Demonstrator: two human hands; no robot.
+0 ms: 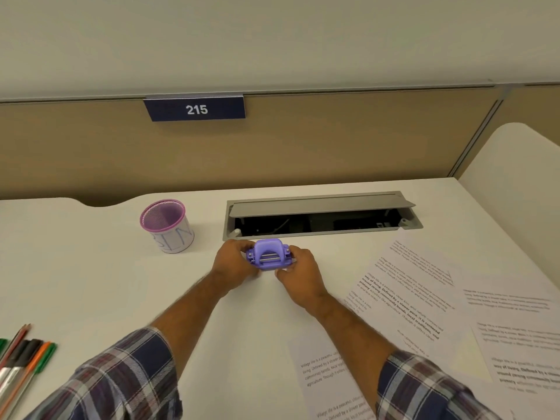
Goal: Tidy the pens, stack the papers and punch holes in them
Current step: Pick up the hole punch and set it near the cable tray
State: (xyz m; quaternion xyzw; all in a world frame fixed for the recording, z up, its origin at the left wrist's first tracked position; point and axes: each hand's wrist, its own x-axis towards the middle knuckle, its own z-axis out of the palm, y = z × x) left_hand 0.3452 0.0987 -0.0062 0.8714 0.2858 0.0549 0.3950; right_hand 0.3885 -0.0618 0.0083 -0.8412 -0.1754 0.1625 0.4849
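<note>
A purple hole punch (269, 254) sits at the middle of the white desk, held from both sides. My left hand (235, 263) grips its left end and my right hand (300, 272) grips its right end. Several printed papers (424, 301) lie spread and overlapping across the right side of the desk. Several pens and pencils (21, 359) lie loose at the lower left edge. An empty pink mesh pen cup (166, 225) with a white paper label stands at the back left.
An open grey cable tray (321, 216) is sunk into the desk just behind the hole punch. A tan partition with a "215" sign (196, 109) closes the back. A white divider (515, 156) rises at the right.
</note>
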